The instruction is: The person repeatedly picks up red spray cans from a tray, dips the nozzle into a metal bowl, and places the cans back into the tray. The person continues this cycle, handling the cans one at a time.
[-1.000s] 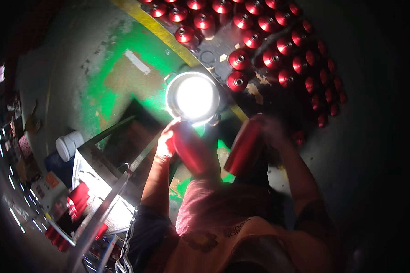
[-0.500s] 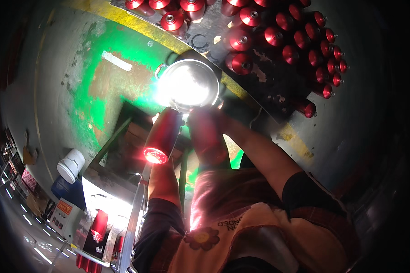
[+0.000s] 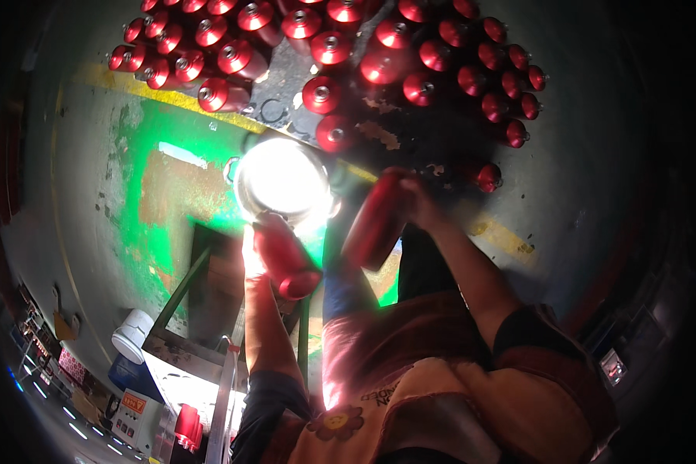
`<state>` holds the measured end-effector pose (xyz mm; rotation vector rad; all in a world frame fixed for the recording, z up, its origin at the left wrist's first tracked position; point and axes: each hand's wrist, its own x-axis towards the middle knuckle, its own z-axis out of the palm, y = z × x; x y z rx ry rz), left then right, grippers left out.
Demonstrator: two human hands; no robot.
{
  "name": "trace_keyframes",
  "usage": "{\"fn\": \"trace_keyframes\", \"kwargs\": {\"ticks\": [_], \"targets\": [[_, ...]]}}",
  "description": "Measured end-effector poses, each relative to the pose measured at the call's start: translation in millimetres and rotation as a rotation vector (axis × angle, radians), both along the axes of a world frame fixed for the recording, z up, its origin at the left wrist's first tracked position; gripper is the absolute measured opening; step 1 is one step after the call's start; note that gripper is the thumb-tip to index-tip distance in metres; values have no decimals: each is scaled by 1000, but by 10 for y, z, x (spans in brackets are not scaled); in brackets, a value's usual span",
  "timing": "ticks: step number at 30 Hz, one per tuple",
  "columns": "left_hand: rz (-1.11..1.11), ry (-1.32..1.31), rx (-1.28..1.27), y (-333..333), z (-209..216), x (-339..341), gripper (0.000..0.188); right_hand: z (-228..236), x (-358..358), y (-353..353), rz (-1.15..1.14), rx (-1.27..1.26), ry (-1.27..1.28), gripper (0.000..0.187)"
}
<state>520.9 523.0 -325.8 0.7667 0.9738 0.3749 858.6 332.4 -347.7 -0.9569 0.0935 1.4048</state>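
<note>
My left hand (image 3: pixel 254 251) is closed round a red metal cylinder (image 3: pixel 288 259), held tilted just in front of a round metal pot (image 3: pixel 240 203). My right hand (image 3: pixel 419 203) grips a second red cylinder (image 3: pixel 375 222), which is smeared by motion. It slants to the right of the pot, apart from the first cylinder. Strong glare fills the pot, so its inside cannot be made out. The fingers of both hands are partly hidden by the cylinders.
Many red bottles (image 3: pixel 321 94) with tapered tops stand on a dark, worn surface (image 3: pixel 379 131) beyond the pot. At lower left are a metal stand (image 3: pixel 179 290), a white bucket (image 3: pixel 133 334), a control box (image 3: pixel 135 417) and more red cylinders (image 3: pixel 188 427) under bright light.
The two cylinders have moved apart; the right one has swung rightward away from the pot. My view has shifted, showing more of the bottles at the far left.
</note>
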Motion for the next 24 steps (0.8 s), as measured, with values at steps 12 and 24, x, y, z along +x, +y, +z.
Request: {"fn": "trace_keyframes", "kwargs": {"ticks": [12,24], "targets": [[-328,387,1295,-1179,-349,2898,44,-132,1379,-728,139,-402,-1815,50],[-365,369,1237,-1455,6,2708,43,441,1267,-1117,248,-360,-1877,53]]}}
